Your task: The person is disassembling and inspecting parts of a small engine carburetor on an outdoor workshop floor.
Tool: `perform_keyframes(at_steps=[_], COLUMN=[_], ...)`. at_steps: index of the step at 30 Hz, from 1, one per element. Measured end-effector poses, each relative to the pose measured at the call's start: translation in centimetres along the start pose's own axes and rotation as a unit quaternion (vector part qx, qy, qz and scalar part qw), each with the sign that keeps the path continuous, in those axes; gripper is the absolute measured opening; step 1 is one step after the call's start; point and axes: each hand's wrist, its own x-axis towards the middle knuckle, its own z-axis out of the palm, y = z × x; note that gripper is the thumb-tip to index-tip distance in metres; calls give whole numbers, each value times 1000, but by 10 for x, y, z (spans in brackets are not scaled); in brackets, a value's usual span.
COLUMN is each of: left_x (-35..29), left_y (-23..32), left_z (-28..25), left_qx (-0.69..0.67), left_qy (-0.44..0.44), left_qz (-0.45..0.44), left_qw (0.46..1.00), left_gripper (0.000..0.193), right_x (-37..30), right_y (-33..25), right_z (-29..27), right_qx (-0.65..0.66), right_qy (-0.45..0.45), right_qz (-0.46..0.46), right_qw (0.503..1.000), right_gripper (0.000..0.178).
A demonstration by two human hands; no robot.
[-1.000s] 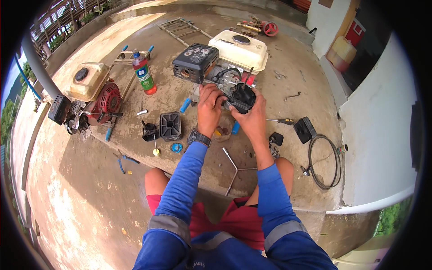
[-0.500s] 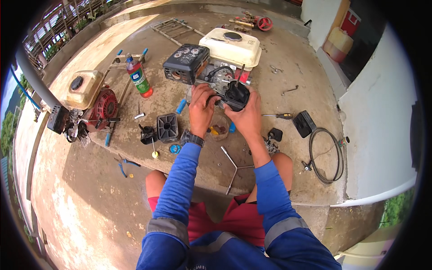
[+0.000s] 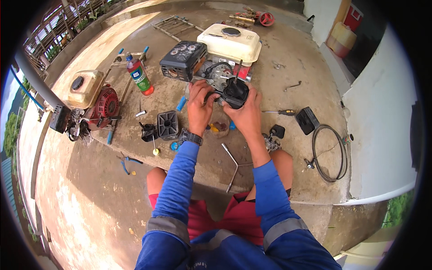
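Between my hands is a black plastic air filter housing (image 3: 235,93), its hollow side facing up and a thin rod standing from it. My right hand (image 3: 248,112) grips its right and near sides. My left hand (image 3: 200,107) is closed round a dark part at its left edge, with fingertips near the engine. Just behind the housing stands the engine (image 3: 219,73), with a black box-shaped muffler (image 3: 183,60) at left and a cream fuel tank (image 3: 230,41) on top. The housing and my fingers hide where they meet the engine.
Around lie a black slotted cover (image 3: 168,125), a three-way wrench (image 3: 235,165), a screwdriver (image 3: 284,112), a coiled cable (image 3: 330,153), blue-handled pliers (image 3: 127,163) and a clear tub (image 3: 219,125). A red-liquid bottle (image 3: 140,75) and a second engine (image 3: 96,101) stand left. A wall (image 3: 382,130) bounds the right.
The view has shifted slightly. Both hands keep their hold on the housing, which has tilted a little and sits slightly nearer the engine's front.
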Motion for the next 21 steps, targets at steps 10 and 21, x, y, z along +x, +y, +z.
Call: perform_keyframes(at_steps=[10,21], left_x=[0,-3], left_y=[-3,-5], left_z=[5,12], left_qx=[-19,-25], left_qy=[18,50], left_qz=[-5,-20], left_qw=[1000,998], left_gripper=[20,19], right_x=[2,-15], right_y=[4,1], right_z=[4,-7], right_qx=[-40,-43], right_qy=[21,53], right_qz=[-31,-14], right_qw=[999,998], right_gripper=[87,84])
